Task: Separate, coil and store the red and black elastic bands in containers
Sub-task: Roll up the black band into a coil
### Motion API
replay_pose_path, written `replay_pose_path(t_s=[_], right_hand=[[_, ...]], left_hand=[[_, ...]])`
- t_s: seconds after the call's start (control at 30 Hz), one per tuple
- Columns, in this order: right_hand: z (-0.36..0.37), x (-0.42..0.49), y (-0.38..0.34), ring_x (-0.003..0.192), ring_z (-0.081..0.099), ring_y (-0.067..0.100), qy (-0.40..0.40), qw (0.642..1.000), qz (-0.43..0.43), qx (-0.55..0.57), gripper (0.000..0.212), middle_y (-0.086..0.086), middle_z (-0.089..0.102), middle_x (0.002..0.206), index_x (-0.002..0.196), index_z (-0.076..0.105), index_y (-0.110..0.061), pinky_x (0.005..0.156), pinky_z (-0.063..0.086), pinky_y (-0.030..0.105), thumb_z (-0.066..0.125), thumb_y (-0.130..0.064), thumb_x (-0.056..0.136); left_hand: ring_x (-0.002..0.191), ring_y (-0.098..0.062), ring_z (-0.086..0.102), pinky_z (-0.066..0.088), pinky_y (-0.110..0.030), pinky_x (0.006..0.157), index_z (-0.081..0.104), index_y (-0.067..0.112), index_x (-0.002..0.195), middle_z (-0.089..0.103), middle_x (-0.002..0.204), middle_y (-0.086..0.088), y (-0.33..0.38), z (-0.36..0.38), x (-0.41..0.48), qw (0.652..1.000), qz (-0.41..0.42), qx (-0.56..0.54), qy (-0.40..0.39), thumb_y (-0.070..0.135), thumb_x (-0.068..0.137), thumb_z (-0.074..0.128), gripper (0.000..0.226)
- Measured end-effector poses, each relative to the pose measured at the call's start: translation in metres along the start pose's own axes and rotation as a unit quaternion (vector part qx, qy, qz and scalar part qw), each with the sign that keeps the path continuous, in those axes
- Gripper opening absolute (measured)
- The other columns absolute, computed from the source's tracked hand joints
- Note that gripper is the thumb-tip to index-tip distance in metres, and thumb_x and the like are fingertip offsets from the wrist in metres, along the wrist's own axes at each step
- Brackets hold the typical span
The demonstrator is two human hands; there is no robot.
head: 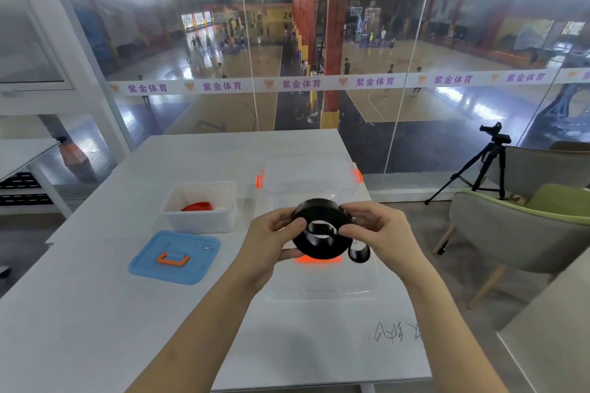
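The black band is held as a coil at mid-frame, pinched at its left rim by the left hand and at its right by the right hand, its open axis turned toward the camera. The clear container lies just above the hands, about equally near to both. The white container with the red band is set further left on the tabletop.

Tripod near grey chair — green cushion in it.
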State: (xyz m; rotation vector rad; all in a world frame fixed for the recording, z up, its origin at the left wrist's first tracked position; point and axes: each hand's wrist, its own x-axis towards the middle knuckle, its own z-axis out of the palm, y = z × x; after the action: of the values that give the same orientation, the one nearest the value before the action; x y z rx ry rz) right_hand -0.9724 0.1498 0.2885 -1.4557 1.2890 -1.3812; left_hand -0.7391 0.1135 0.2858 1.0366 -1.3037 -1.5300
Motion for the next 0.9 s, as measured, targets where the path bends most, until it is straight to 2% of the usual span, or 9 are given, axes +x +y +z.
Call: replay_pose_path(t_s=[0.13, 0.23, 0.33, 0.4, 0.47, 0.57, 0.63, 0.73, 0.9], right_hand=[[0.016, 0.01, 0.007, 0.094, 0.08, 0.014, 0.048, 0.998, 0.014, 0.03, 0.028, -0.003, 0.084, 0.094, 0.094, 0.084, -0.022, 0.086, 0.057, 0.025, 0.087, 0.003, 0.081], [0.029, 0.016, 0.015, 0.089, 0.08, 0.026, 0.042, 0.998, 0.038, 0.024, 0.022, 0.004, 0.084, 0.09, 0.093, 0.085, -0.018, 0.086, 0.06, 0.033, 0.088, 0.001, 0.08], [0.049, 0.024, 0.02, 0.081, 0.074, 0.041, 0.011, 0.997, 0.076, 0.007, 0.021, 0.013, 0.081, 0.091, 0.091, 0.085, -0.021, 0.077, 0.056, 0.042, 0.09, -0.005, 0.079], [0.065, 0.032, 0.02, 0.072, 0.068, 0.035, -0.013, 0.996, 0.088, -0.009, 0.02, 0.013, 0.08, 0.089, 0.09, 0.085, -0.024, 0.071, 0.052, 0.041, 0.09, -0.008, 0.079], [0.08, 0.041, 0.016, 0.067, 0.068, 0.02, -0.011, 0.996, 0.093, -0.002, 0.018, 0.009, 0.08, 0.083, 0.09, 0.084, -0.022, 0.065, 0.05, 0.031, 0.089, -0.007, 0.08], [0.097, 0.058, 0.007, 0.056, 0.059, 0.012, 0.022, 0.994, 0.091, 0.048, 0.01, 0.005, 0.075, 0.073, 0.092, 0.083, -0.014, 0.055, 0.043, 0.023, 0.08, -0.004, 0.09], [0.106, 0.07, 0.005, 0.069, 0.063, 0.016, 0.032, 0.992, 0.086, 0.087, 0.018, 0.007, 0.076, 0.083, 0.097, 0.084, -0.011, 0.065, 0.047, 0.025, 0.067, -0.009, 0.101], [0.122, 0.088, 0.002, 0.106, 0.075, 0.021, -0.001, 0.976, 0.115, 0.183, 0.026, 0.01, 0.08, 0.115, 0.114, 0.082, -0.012, 0.088, 0.059, 0.031, 0.057, -0.013, 0.105], [0.146, 0.115, 0.004, 0.112, 0.074, 0.021, -0.027, 0.952, 0.149, 0.266, 0.031, 0.011, 0.077, 0.124, 0.117, 0.08, -0.013, 0.088, 0.061, 0.032, 0.059, -0.014, 0.094]], left_hand=[[0.11, -0.022, 0.075, 0.063, -0.047, 0.092, 0.07, 0.013, 0.125, 0.078, 0.118, -0.007, -0.001, -0.014, 0.007, 0.999, -0.034, -0.019, -0.029, 0.013, 0.101, 0.067, 0.024], [0.11, -0.018, 0.076, 0.061, -0.045, 0.096, 0.071, 0.017, 0.121, 0.079, 0.117, 0.0, 0.004, -0.039, 0.017, 0.992, -0.048, 0.087, -0.072, 0.016, 0.096, 0.074, 0.025], [0.108, -0.012, 0.075, 0.06, -0.04, 0.098, 0.072, 0.027, 0.124, 0.077, 0.121, 0.006, 0.011, -0.057, 0.028, 0.984, -0.035, 0.152, -0.086, 0.022, 0.091, 0.08, 0.034], [0.099, -0.015, 0.076, 0.062, -0.03, 0.087, 0.075, 0.031, 0.118, 0.079, 0.111, 0.002, 0.015, -0.064, 0.034, 0.975, -0.026, 0.191, -0.108, 0.023, 0.094, 0.076, 0.025], [0.094, -0.019, 0.075, 0.06, -0.031, 0.08, 0.078, 0.03, 0.11, 0.08, 0.102, 0.002, 0.017, -0.074, 0.043, 0.972, -0.019, 0.21, -0.105, 0.022, 0.096, 0.072, 0.017], [0.101, -0.023, 0.076, 0.064, -0.036, 0.08, 0.078, 0.022, 0.113, 0.078, 0.108, -0.004, 0.023, -0.096, 0.055, 0.987, -0.026, 0.13, -0.093, 0.016, 0.099, 0.068, 0.017], [0.1, -0.021, 0.076, 0.064, -0.034, 0.078, 0.078, 0.019, 0.115, 0.077, 0.112, -0.01, 0.027, -0.11, 0.064, 0.994, -0.029, 0.07, -0.079, 0.014, 0.101, 0.065, 0.019], [0.102, -0.019, 0.075, 0.064, -0.035, 0.08, 0.078, 0.021, 0.115, 0.076, 0.116, -0.009, 0.032, -0.131, 0.079, 0.997, -0.027, 0.028, -0.065, 0.014, 0.103, 0.063, 0.021], [0.113, -0.029, 0.072, 0.064, -0.041, 0.084, 0.078, 0.022, 0.116, 0.076, 0.119, -0.012, 0.033, -0.162, 0.101, 0.997, -0.045, -0.015, -0.063, 0.016, 0.103, 0.063, 0.021]])
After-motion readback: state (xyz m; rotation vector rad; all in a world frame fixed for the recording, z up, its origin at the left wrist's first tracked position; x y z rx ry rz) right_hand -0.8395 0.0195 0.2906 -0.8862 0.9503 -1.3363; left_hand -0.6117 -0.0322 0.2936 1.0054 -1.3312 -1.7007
